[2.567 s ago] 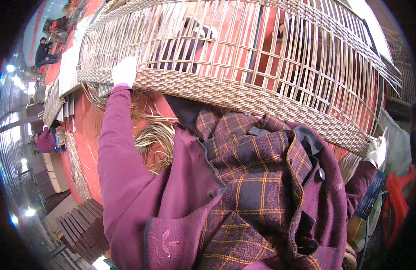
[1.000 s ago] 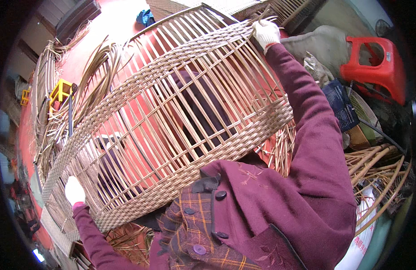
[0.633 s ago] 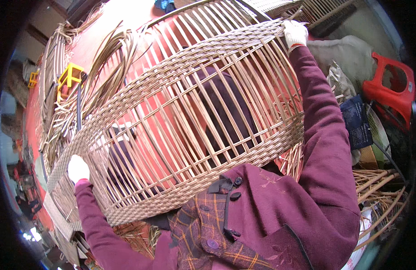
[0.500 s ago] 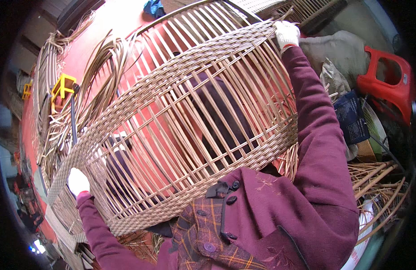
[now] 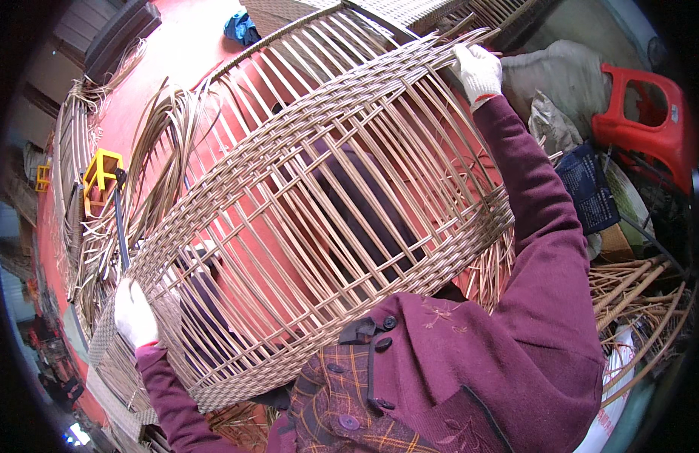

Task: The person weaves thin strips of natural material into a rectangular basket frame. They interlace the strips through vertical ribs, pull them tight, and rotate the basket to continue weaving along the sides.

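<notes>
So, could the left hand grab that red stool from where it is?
Probably not: the left hand is at the left end of the woven panel, while the red stool is far to the right, with the panel and right arm in between.

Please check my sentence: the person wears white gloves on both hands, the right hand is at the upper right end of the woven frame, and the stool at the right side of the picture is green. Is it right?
Not entirely: the stool is red, not green, as the head view shows. The white gloves and the right hand at the upper right end of the woven frame are correct.
</notes>
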Tool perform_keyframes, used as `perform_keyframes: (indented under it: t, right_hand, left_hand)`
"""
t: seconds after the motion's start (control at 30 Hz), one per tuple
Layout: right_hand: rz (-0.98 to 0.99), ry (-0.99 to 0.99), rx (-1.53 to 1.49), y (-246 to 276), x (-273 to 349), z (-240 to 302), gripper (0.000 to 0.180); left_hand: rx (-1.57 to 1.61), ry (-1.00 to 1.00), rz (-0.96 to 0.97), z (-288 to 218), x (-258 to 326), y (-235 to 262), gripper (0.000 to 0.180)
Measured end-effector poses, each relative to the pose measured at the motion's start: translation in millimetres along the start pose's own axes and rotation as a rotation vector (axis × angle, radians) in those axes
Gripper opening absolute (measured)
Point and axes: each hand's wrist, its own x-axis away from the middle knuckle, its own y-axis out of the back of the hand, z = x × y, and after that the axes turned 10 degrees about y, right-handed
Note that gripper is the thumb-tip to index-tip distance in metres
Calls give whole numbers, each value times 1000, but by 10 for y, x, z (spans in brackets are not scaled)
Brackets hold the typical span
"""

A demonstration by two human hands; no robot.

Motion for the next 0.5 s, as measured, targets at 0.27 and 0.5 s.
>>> perform_keyframes:
  t: [0.27,0.5]
  right_hand:
    - [16,78,285,240,213,-26,34]
    - [50,85,343,494,433,9,36]
  left_hand:
    - [583,-666,-3,-2810,360,-348,22]
    - [586,-822,-19,-4270,485,-568,22]
